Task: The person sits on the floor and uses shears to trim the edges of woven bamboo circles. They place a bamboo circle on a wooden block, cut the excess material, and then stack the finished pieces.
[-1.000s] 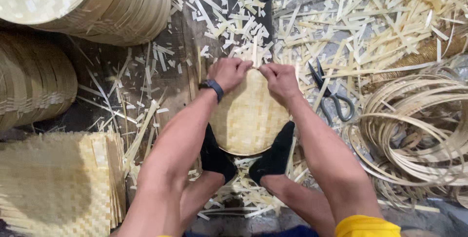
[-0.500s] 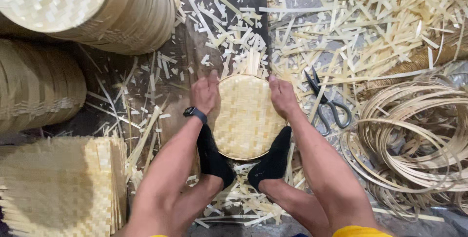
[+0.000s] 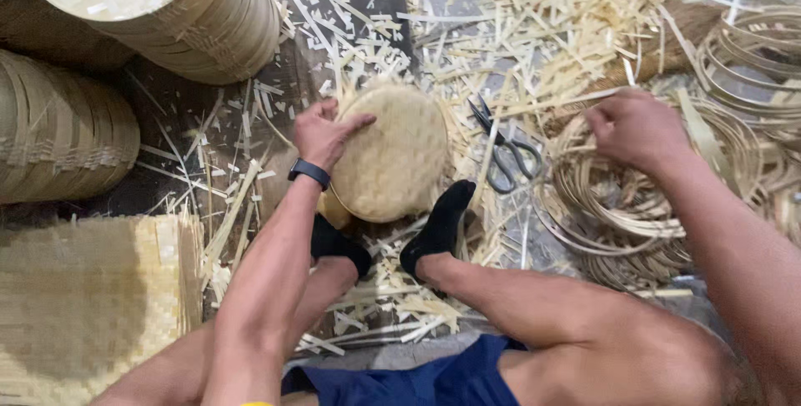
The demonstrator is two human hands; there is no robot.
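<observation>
A round woven bamboo disc rests on the floor in front of my two feet in black socks. My left hand, with a dark band at the wrist, grips the disc's upper left edge. My right hand is off to the right, over a pile of thin bamboo hoops, fingers curled on one of the rings; whether it is lifted I cannot tell.
Black-handled scissors lie between the disc and the hoops. Stacks of finished woven rounds stand at upper left, another stack at left. Flat woven mats lie at lower left. Bamboo slivers litter the floor.
My right hand has left the woven disc and moved right to the pile of hoops. My left hand stays on the disc's edge. The view has shifted right.
</observation>
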